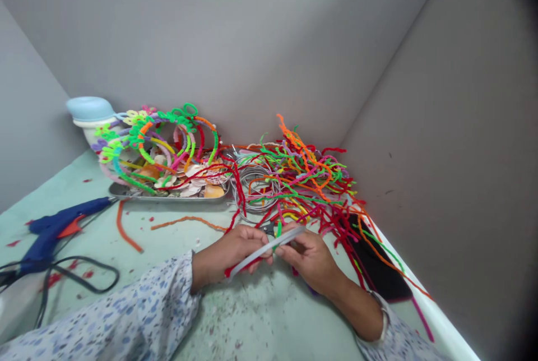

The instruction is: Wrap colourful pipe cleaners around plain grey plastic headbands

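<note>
My left hand (239, 250) and my right hand (309, 257) meet low over the table, fingers closed around a pale grey strip (267, 250). It slants up from lower left to upper right, and I cannot make out its exact kind. Along its lower end lies a red fuzzy pipe cleaner (229, 272), partly behind my left fingers. A short green pipe cleaner (279, 230) crosses the strip between the hands. Just behind the fingers, a dark metal tool (268, 228) is mostly hidden.
At the back left, a metal tray (168, 198) carries shells and several pipe-cleaner hoops (145, 142) beside a blue-lidded white container (90, 110). A tangled pipe-cleaner heap (311, 176) and coiled wire (256, 190) lie right. A blue glue gun (50, 232) with cord lies left; a black flat object (378, 265), right.
</note>
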A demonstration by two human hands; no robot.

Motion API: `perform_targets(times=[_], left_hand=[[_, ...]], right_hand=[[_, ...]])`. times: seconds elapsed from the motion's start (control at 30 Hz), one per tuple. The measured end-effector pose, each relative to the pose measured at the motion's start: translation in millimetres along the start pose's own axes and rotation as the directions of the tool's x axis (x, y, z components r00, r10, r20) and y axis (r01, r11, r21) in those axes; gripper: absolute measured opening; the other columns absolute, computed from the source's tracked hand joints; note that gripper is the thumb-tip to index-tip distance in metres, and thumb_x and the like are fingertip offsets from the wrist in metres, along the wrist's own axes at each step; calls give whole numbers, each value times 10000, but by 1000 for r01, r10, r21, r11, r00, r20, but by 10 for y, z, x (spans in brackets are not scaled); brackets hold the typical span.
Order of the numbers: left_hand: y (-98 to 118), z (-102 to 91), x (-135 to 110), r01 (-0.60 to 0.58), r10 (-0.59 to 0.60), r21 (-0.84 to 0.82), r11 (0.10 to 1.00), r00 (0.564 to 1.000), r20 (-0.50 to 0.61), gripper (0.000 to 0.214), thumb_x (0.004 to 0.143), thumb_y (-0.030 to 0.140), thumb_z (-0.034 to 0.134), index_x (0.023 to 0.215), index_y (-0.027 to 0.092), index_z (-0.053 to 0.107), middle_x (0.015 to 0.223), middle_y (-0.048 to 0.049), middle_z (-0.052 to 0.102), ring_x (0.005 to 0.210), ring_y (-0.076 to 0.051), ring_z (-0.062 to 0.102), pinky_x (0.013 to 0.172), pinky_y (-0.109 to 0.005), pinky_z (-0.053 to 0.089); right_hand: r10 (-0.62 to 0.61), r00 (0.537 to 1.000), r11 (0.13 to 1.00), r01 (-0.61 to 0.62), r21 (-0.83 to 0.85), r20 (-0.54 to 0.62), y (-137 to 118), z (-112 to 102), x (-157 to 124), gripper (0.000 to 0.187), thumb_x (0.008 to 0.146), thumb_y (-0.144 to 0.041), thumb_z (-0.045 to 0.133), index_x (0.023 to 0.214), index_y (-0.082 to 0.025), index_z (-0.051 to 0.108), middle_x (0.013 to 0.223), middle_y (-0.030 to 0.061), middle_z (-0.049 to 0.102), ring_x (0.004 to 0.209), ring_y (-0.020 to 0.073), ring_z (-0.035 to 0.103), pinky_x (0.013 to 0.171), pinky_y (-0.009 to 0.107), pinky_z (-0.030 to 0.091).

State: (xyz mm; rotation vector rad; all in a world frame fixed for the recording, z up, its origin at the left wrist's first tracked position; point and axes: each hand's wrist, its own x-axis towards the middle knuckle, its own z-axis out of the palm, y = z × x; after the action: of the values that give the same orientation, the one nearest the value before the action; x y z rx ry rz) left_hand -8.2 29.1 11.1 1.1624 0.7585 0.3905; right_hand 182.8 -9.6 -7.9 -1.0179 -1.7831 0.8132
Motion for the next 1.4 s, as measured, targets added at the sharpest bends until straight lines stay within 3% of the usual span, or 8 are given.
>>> perform_targets(times=[0.17, 0.43, 0.67, 0.83, 1.1, 1.4], left_hand=[[50, 3, -32, -11, 10, 56, 998, 1000, 10, 209, 665, 334, 623, 629, 130, 642, 406, 41, 478, 343, -63, 371, 376, -196, 227], [-64, -70, 76, -2, 2, -3, 1000, 999, 46, 176, 702, 315, 619, 666, 145, 649, 418, 43, 493, 315, -64, 354, 334, -195, 223], [-99, -93, 88, 25, -25, 6, 1000, 998, 58, 172, 675, 309, 630, 665, 138, 650, 510, 22, 567, 330, -58, 390, 333, -195, 242], [-127, -99, 106, 35, -36, 18, 999, 996, 82, 193, 680, 330, 636, 662, 139, 653, 450, 35, 522, 328, -67, 387, 344, -198, 247], [59, 68, -13, 10, -12, -35, 999, 998, -69, 197, 704, 342, 645, 702, 145, 636, 468, 56, 497, 380, -58, 358, 395, -194, 228], [75, 74, -30, -35, 35, -3, 999, 997, -64, 184, 705, 324, 631, 733, 142, 631, 436, 59, 458, 381, -64, 362, 395, -199, 220]], right_hand=[[20, 999, 1000, -21, 16, 39, 2, 0, -9, 123, 866, -311, 614, 879, -239, 713, 794, 23, 664, 744, 169, 592, 698, 267, 464], [42, 999, 994, -40, 106, -24, 5, 28, 19, 96, 833, -312, 658, 858, -225, 691, 828, 35, 639, 799, 186, 587, 750, 292, 473], [41, 998, 996, -45, 76, 54, 13, 0, 10, 150, 854, -358, 626, 878, -227, 694, 803, 27, 615, 766, 176, 569, 724, 279, 467], [45, 994, 995, -54, 83, 100, -1, -9, 10, 166, 872, -366, 597, 902, -228, 687, 827, 28, 609, 795, 179, 562, 761, 290, 457], [60, 998, 996, -60, 65, -8, -11, -8, 43, 136, 851, -298, 623, 753, -213, 665, 755, 8, 562, 769, 168, 542, 715, 269, 442], [111, 994, 987, -108, 120, -21, -30, -24, 30, 191, 908, -337, 537, 894, -207, 677, 820, 31, 627, 828, 181, 582, 744, 275, 456]])
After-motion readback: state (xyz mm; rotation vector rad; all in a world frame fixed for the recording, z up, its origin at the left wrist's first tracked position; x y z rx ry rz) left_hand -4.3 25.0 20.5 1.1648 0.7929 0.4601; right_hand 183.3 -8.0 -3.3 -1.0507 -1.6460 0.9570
